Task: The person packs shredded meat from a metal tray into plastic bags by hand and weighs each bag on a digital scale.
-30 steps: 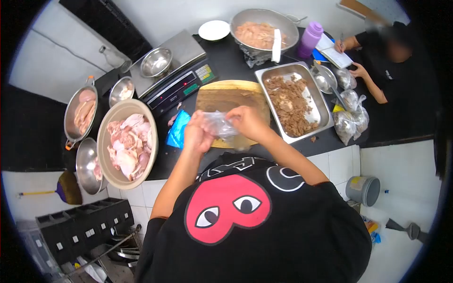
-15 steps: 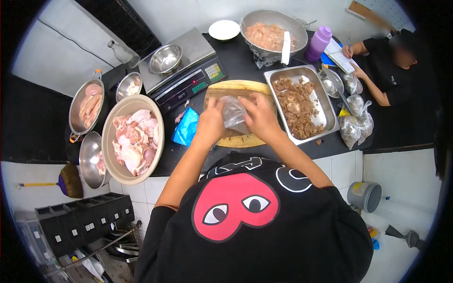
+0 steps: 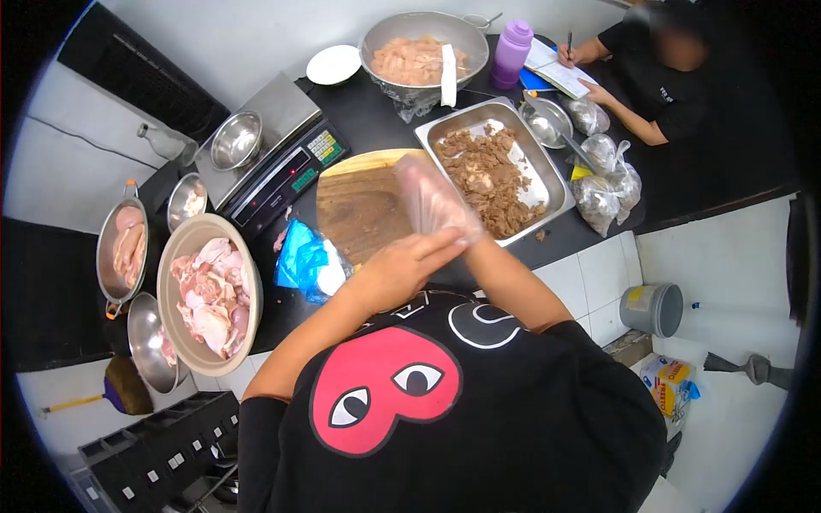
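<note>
A clear plastic bag (image 3: 446,215) covers my right hand (image 3: 428,190) like a glove, over the right part of the wooden board (image 3: 359,205). Inside the plastic, the fingers are blurred and their pose is unclear. My left hand (image 3: 409,267) is closed at the bag's edge by my right wrist, gripping the plastic. Just right of the bag sits a steel tray (image 3: 560,198) of shredded brown meat (image 3: 487,181). To the left of my left hand lies a blue plastic packet (image 3: 299,261) with something white at its side.
A scale (image 3: 286,175) carries a steel bowl (image 3: 236,141). Raw chicken fills a beige tub (image 3: 254,282). Behind stand a colander (image 3: 372,51) of pale meat and a purple bottle (image 3: 512,56). At right, a person (image 3: 633,77) writes beside tied bags (image 3: 599,205).
The bag was held between both hands and now covers my right hand. My left hand has moved to the right wrist. The view has shifted, and white material now shows by the blue packet.
</note>
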A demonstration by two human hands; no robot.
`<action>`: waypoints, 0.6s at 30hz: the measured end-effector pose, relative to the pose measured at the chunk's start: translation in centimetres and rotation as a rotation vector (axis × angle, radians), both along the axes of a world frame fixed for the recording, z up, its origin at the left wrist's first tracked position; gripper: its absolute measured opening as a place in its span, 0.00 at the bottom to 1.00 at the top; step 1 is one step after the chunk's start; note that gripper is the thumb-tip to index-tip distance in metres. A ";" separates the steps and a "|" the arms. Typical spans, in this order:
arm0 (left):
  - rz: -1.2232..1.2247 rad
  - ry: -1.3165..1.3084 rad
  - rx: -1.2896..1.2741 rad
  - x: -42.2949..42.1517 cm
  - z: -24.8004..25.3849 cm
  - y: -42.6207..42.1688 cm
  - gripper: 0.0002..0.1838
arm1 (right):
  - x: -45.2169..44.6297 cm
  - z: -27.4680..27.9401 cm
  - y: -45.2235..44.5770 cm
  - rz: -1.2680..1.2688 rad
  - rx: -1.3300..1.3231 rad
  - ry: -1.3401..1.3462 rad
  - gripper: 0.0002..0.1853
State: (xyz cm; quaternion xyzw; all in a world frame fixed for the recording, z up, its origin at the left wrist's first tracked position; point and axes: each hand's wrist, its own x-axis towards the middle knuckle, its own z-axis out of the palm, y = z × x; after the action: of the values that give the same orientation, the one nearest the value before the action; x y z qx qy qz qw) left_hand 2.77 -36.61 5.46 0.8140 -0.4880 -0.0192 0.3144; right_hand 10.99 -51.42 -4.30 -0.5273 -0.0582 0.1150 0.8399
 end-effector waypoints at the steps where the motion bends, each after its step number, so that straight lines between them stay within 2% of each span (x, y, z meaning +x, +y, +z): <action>1: 0.079 0.029 -0.030 0.0 0.3 0.4 0.29 | 0.9 -0.6 -2.1 -0.093 0.063 -0.023 0.24; 3: 0.237 0.091 -0.086 -0.8 0.6 2.1 0.30 | 1.1 4.9 -7.5 -0.271 0.048 0.055 0.21; 5: 0.453 0.109 -0.081 -2.0 0.4 4.3 0.27 | 2.2 3.6 -14.0 -0.399 -0.085 0.042 0.17; 6: 0.554 0.122 -0.125 -2.7 -1.0 5.7 0.26 | 1.8 3.8 -16.4 -0.324 -0.159 -0.045 0.16; 7: 0.655 0.135 -0.169 -3.5 -2.8 7.1 0.25 | 0.5 4.6 -17.1 -0.358 -0.530 -0.111 0.16; 9: 0.799 0.228 -0.150 -5.2 -4.3 9.5 0.23 | 1.1 2.8 -18.7 -0.156 -0.465 0.267 0.15; 11: 0.923 0.194 -0.109 -6.3 -4.8 11.3 0.22 | 1.6 -3.3 -17.4 -0.302 -0.327 0.220 0.14; 12: 0.961 0.167 -0.134 -6.5 -5.2 12.3 0.22 | 2.7 -6.5 -17.1 -0.259 -0.646 0.162 0.14; 14: 1.039 0.133 -0.182 -6.8 -5.3 13.8 0.21 | 3.4 -6.5 -15.7 -0.225 -1.145 0.145 0.15; 16: 1.103 0.131 -0.177 -7.1 -4.8 15.3 0.20 | 2.6 -0.8 -12.3 -0.255 -1.502 0.238 0.18; 18: 1.162 0.136 -0.191 -7.5 -4.1 15.8 0.20 | 3.2 -0.3 -11.5 -0.207 -1.553 0.250 0.19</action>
State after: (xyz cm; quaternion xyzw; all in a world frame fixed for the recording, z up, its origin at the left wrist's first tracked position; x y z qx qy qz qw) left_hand -4.74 -20.76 1.36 0.9128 0.0594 0.1478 0.3760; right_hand 14.19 -62.91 -4.58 -0.9482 0.1825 0.1026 0.2388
